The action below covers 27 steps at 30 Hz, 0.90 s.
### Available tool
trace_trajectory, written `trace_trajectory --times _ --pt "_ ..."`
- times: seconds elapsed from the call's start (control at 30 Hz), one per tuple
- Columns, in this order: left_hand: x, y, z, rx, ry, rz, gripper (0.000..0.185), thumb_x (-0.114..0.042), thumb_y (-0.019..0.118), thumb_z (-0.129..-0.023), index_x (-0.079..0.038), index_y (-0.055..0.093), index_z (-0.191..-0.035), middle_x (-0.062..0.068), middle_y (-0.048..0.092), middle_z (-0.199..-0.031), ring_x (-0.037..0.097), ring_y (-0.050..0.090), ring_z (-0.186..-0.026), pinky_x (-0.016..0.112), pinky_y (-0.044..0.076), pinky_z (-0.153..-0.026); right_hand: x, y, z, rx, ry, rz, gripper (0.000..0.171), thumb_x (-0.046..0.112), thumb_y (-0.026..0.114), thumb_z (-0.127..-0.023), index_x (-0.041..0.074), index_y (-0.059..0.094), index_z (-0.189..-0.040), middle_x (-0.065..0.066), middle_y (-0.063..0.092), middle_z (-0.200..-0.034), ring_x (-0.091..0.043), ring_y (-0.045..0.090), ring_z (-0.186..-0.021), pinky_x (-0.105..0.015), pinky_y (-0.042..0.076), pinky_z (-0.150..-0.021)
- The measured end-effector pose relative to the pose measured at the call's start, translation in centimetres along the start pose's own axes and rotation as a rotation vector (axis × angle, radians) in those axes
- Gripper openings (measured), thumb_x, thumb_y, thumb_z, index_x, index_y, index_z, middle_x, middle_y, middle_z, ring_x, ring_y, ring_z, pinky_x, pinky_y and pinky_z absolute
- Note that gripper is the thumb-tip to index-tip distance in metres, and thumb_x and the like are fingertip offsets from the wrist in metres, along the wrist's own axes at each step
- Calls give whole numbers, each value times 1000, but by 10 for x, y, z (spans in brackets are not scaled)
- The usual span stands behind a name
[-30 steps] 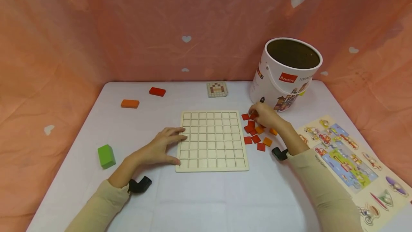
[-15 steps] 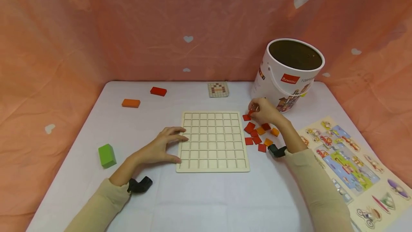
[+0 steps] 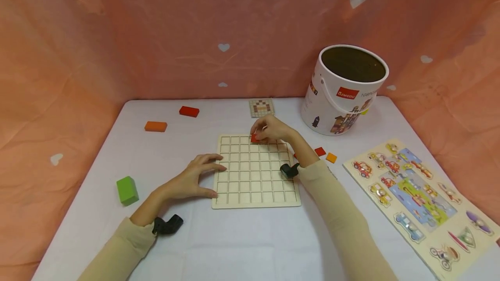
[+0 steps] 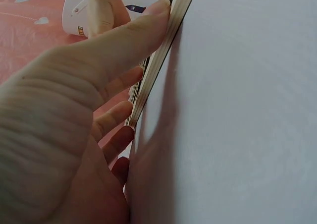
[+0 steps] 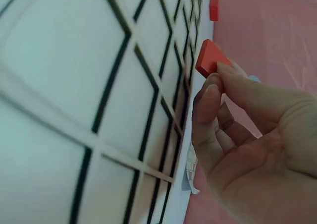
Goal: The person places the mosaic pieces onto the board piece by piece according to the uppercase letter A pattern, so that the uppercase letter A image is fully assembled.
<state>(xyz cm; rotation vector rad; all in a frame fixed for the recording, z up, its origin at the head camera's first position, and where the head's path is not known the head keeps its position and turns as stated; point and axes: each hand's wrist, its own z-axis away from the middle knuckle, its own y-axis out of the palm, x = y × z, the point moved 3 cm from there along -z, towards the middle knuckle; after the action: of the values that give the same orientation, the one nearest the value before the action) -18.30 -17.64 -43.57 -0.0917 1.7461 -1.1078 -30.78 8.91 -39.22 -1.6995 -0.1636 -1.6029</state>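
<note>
A pale wooden grid board lies in the middle of the white table. My right hand pinches a red square tile between thumb and index finger, close over the board's far row. The right wrist view shows the red tile tilted at the fingertips, beside the grid. My left hand rests with spread, relaxed fingers at the board's left edge. In the left wrist view its thumb touches the board's rim. Loose red tiles and an orange tile lie right of the board, partly hidden by my right arm.
A white bucket stands at the back right. A picture puzzle board lies at the right. Behind the grid is a small pixel-pattern card. Red, orange and green blocks sit at the left.
My right hand has picked a red tile from the loose ones by the bucket and carried it left over the board's far row. My left hand stays at the board's edge.
</note>
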Motion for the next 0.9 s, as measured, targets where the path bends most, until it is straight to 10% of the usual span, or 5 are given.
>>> trace_trajectory --times 0.6,0.9 --pt "3 0 1 -10 11 3 66 -35 89 -73 -20 64 -132 6 37 -153 33 25 -141 66 22 -108 1 6 -7 -63 -20 256 18 -8 70 -85 -8 74 -103 -15 69 -88 -18 59 -76 -25 47 -68" --pt "3 1 0 0 15 -3 64 -36 88 -74 -20 64 -132 7 37 -153 34 25 -142 66 21 -108 -16 -42 47 -67 -24 157 32 -1 69 -89 -10 65 -120 -21 68 -104 -32 62 -97 -33 50 -84"
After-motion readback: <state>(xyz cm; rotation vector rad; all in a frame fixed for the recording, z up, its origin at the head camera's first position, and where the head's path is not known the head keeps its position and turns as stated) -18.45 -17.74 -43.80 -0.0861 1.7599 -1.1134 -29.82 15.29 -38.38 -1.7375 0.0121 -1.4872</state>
